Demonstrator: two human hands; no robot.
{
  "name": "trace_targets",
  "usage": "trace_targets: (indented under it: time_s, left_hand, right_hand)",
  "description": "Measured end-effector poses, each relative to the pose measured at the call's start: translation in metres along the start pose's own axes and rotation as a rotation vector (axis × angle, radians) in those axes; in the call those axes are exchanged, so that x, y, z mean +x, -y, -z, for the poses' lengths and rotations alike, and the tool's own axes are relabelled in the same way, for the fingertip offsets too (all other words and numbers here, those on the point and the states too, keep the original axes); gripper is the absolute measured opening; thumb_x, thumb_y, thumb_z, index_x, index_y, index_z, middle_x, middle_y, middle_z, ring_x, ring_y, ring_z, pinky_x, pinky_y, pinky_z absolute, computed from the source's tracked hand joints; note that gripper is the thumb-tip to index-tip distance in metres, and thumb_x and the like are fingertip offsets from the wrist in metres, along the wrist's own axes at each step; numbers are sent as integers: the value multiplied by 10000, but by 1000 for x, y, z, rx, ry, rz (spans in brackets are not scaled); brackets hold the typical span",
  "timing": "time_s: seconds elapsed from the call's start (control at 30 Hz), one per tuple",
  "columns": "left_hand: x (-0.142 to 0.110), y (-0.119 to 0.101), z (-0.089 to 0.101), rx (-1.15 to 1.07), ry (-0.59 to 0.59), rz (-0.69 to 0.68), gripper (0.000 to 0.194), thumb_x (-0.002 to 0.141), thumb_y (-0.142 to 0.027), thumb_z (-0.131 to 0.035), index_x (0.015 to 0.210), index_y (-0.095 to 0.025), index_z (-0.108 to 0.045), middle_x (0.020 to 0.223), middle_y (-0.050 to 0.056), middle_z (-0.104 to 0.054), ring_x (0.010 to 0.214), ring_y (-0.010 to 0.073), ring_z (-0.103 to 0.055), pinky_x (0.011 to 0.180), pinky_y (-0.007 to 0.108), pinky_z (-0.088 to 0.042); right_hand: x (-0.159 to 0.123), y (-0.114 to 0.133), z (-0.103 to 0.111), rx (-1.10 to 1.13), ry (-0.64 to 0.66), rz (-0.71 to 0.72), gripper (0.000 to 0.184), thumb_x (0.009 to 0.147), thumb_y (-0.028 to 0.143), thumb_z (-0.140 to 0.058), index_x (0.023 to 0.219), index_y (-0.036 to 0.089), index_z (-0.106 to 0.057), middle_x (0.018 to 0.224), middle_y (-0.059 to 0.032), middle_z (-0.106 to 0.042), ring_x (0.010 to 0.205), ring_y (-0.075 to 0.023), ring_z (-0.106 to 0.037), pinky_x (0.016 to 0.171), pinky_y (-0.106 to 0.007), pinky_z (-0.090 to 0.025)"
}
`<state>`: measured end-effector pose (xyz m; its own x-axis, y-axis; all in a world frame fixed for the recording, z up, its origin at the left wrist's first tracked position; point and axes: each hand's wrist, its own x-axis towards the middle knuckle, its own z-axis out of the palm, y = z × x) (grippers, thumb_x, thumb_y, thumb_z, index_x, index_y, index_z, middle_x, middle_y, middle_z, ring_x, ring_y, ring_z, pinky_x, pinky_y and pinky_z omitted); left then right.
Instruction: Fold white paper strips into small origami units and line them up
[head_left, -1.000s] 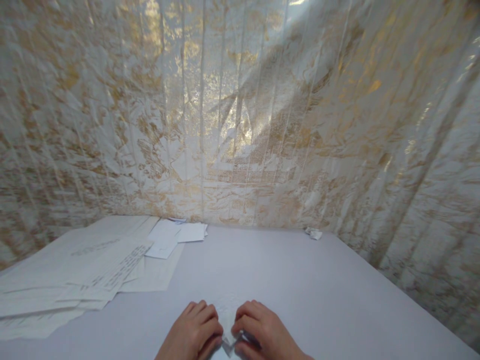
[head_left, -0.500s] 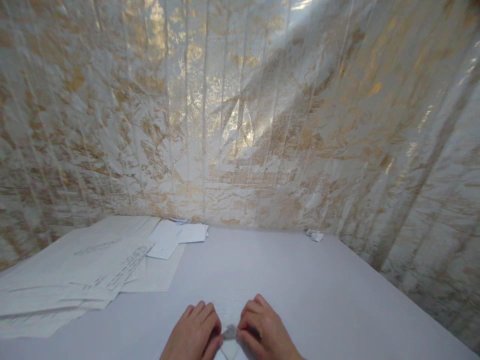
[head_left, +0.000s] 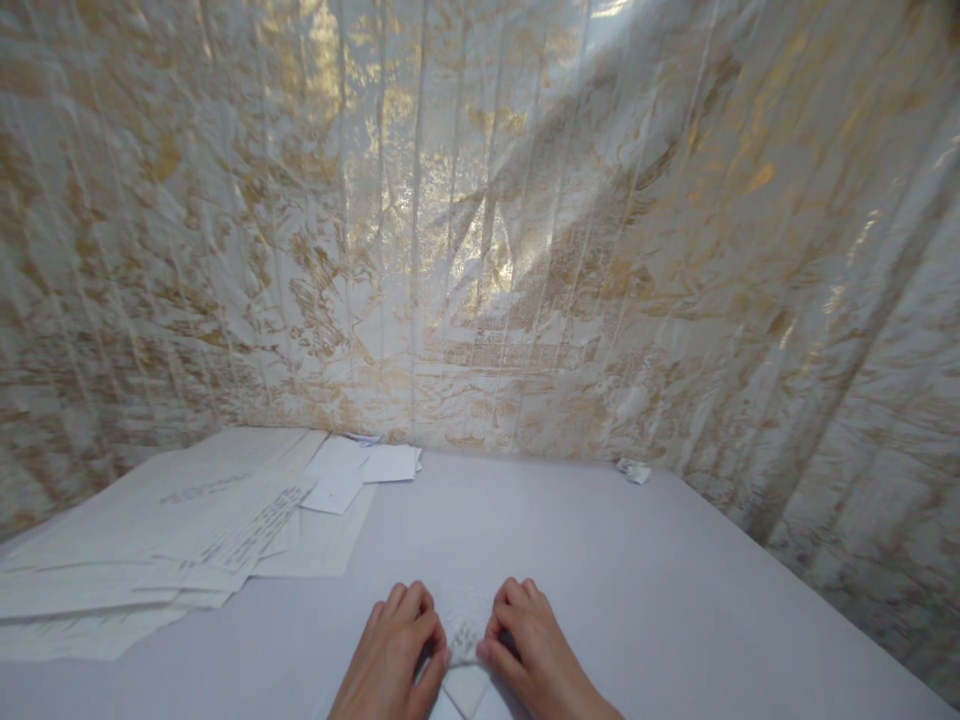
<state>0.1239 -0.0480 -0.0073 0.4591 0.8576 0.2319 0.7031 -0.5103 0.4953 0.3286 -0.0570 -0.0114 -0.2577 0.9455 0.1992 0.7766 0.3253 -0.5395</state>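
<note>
A small folded piece of white paper (head_left: 466,690) lies at the bottom centre, with a pointed lower flap and grey print along its upper part. My left hand (head_left: 401,645) pinches its left side between thumb and curled fingers. On the opposite side, my right hand (head_left: 529,640) pinches the right edge in the same way. Both hands rest close to the table, and the paper's lower end runs towards the bottom of the picture.
Printed sheets (head_left: 172,520) lie in a loose stack on the left of the white table (head_left: 600,560). Small white paper pieces (head_left: 337,475) overlap the stack's far corner. A crumpled paper scrap (head_left: 634,471) sits at the back right. A patterned curtain (head_left: 480,220) hangs behind.
The raised grey-printed fold between my fingers now looks flatter, with its print facing up. Both hands appear slightly higher in the picture, still pinching the paper's sides.
</note>
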Motion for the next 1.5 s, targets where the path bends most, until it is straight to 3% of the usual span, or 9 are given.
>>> trace_targets:
  time_s: [0.27,0.53,0.67,0.87,1.03,1.17,1.3,1.43,1.5]
  left_hand:
    - [4,-8,-2,76,9,78,147,747,-61,-556,738,-192,-623,973,45,-631,988,262,-563,853,404,-393]
    - [2,-3,-3,16,38,86,89,836,-140,-566,791,-201,-612,984,43,-626,984,254,-554,863,400,-385]
    - [0,1,-5,22,40,56,116,908,-178,-537,825,-210,-611,1012,45,-621,1002,259,-549,874,409,-388]
    - [-1,-1,-2,19,46,69,73,880,-163,-569,878,-211,-624,1013,46,-641,1005,265,-562,880,417,-401]
    - [-3,6,-9,-12,-18,-31,457,847,-89,-557,1237,-313,-636,1264,56,-636,1171,273,-537,976,422,-405]
    - [-4,13,-16,-35,-39,-146,564,819,-21,-505,1272,-331,-636,1399,46,-590,1291,269,-477,1060,420,-360]
    - [-4,10,-10,-211,-41,-120,416,771,-53,-527,1122,-246,-641,1155,55,-668,1101,253,-560,961,372,-410]
    - [-1,4,-4,-567,5,29,26,875,-250,-554,889,-231,-564,814,-15,-593,778,199,-551,726,298,-423]
    - [0,2,-4,-778,17,49,126,893,-335,-567,838,-233,-517,777,-30,-548,748,188,-536,687,287,-413]
  right_hand:
    - [2,11,-4,-66,-24,-39,154,770,71,-747,729,171,-636,936,-53,-634,962,-262,-562,887,-412,-396]
    - [1,16,-3,-34,-7,-101,167,769,187,-804,780,186,-637,973,-29,-625,1001,-247,-543,907,-370,-356]
    - [0,12,-1,22,-5,-102,155,768,121,-748,836,204,-637,987,-18,-624,1016,-236,-538,929,-360,-345]
    - [2,6,9,115,76,-93,320,679,3,-577,908,218,-634,988,-17,-612,1029,-223,-539,946,-356,-351]
    - [3,3,16,159,142,-76,392,614,6,-518,927,217,-625,1009,-28,-602,1076,-234,-536,1048,-416,-297]
    - [1,-5,21,233,154,-40,427,591,18,-478,935,227,-619,1029,-30,-613,1099,-240,-536,1091,-452,-259]
    - [-3,-14,23,346,155,-14,472,590,19,-476,984,226,-635,1033,-37,-636,1084,-246,-536,1070,-465,-291]
    - [-7,-12,11,411,144,50,342,672,82,-671,977,235,-640,1007,-32,-626,1001,-249,-545,904,-382,-414]
    - [-9,-8,2,436,68,90,292,673,128,-749,907,234,-610,955,-14,-613,919,-227,-563,810,-328,-435]
